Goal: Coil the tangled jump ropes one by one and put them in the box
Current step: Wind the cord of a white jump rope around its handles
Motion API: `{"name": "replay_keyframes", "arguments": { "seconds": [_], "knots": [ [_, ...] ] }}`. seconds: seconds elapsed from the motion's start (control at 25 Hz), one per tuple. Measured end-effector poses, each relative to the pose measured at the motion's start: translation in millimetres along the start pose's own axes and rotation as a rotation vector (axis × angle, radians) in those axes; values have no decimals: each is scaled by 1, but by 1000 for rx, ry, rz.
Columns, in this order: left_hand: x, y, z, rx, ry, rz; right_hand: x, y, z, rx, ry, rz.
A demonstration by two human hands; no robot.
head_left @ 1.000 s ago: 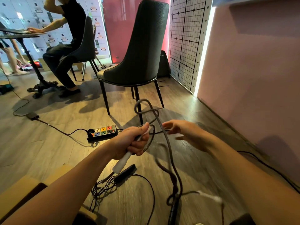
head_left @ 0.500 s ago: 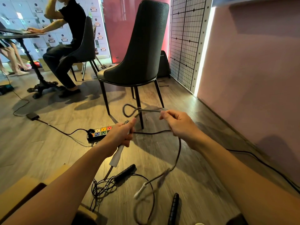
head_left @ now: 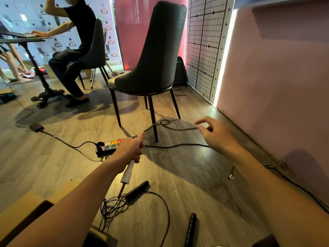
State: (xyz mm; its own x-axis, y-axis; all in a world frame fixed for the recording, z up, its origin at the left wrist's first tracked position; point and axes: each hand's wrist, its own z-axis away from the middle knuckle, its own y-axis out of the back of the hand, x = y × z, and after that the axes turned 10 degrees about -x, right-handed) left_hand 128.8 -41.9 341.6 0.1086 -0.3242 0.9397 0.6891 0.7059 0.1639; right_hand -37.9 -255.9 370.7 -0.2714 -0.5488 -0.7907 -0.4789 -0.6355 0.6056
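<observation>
While my left hand (head_left: 130, 148) stays out of the question—fist clenched round the white handle (head_left: 127, 173) of the grey rope (head_left: 165, 123)—the right hand (head_left: 217, 134) at 2 o'clock pinches the same rope at thumb and curled fingers, index lifted. Between the hands the rope hangs in the air with one small loop, just in front of the chair (head_left: 153, 59) leg at 12 o'clock. At 3 o'clock the pink wall (head_left: 276, 86) hems the right arm in; bare wood floor (head_left: 178, 172) lies open below the hands. A power strip (head_left: 110, 146) sits just beyond the left hand. At 6 o'clock the black rope (head_left: 114, 205) lies tangled on the floor, its handles (head_left: 137, 190) apart. The cardboard box (head_left: 26, 202) edge shows at 8 o'clock, under my left forearm.
</observation>
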Motion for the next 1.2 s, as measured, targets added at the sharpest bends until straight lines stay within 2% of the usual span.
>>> {"name": "replay_keyframes", "arguments": {
  "seconds": [0.12,0.24,0.32,0.4,0.48,0.52,0.64,0.76,0.96,1.08,1.2],
  "knots": [
    [0,0,0,-10,-7,52,0,-3,0,-167,119,121],
    [-1,2,0,-11,-8,76,-3,-9,-1,-200,198,276],
    [-2,2,-1,8,3,79,-7,-13,1,-235,210,194],
    [-3,3,-3,45,37,89,-12,-15,2,-244,152,-71],
    [-6,8,-5,77,73,107,-15,-12,0,-162,77,-284],
    [-8,10,-5,84,85,112,-15,-9,-2,-102,47,-307],
    [-13,17,-5,82,99,98,-15,5,0,36,21,-163],
    [-14,19,-4,72,91,97,-11,13,3,107,123,-74],
    [-11,13,-4,79,83,51,1,9,-3,322,198,97],
    [-10,8,0,-64,88,-27,3,9,-5,434,212,157],
    [-9,7,11,-502,175,-18,3,14,-5,539,139,128]
  ]
}}
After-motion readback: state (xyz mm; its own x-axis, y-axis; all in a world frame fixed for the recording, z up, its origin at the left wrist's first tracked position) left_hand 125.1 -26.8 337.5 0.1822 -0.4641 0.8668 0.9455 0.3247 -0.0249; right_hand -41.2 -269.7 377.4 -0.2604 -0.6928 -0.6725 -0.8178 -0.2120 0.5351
